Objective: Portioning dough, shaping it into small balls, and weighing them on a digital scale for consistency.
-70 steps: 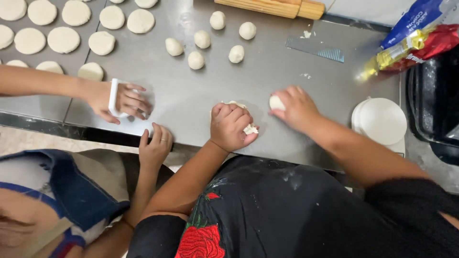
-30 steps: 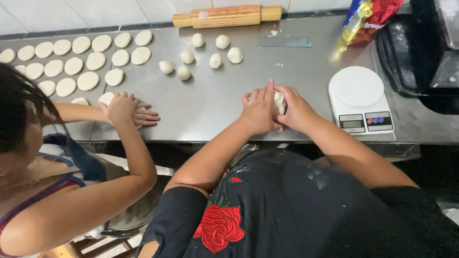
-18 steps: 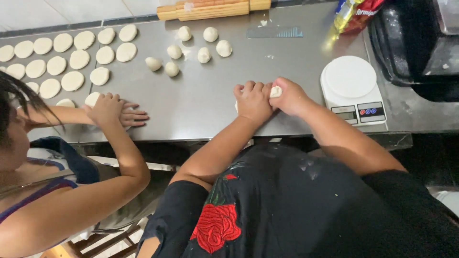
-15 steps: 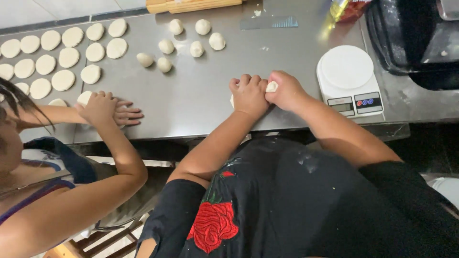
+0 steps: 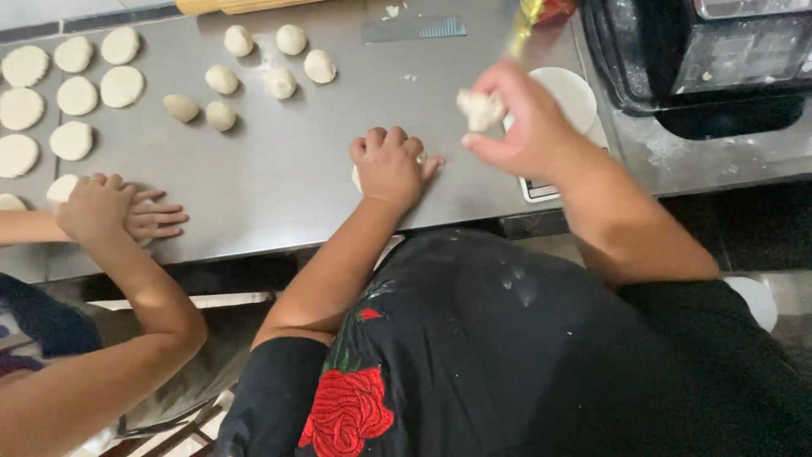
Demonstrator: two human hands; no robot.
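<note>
— Pinching a small lump of dough point(image 5: 480, 108) in closed fingertips, the right hand point(image 5: 523, 118) hangs above the steel table point(image 5: 288, 186), over the white scale point(image 5: 568, 100). And the left?

— The left hand point(image 5: 389, 166) lies knuckles-up, fingers curled, pressing flat on a dough piece point(image 5: 358, 176) that peeks out at its nine o'clock edge.

— Anything around?

— Six dough balls point(image 5: 279, 83) sit toward eleven o'clock from that hand, flattened discs point(image 5: 76, 95) farther out at ten. At nine o'clock, another person's two hands point(image 5: 114, 210) are stacked on the table.
</note>
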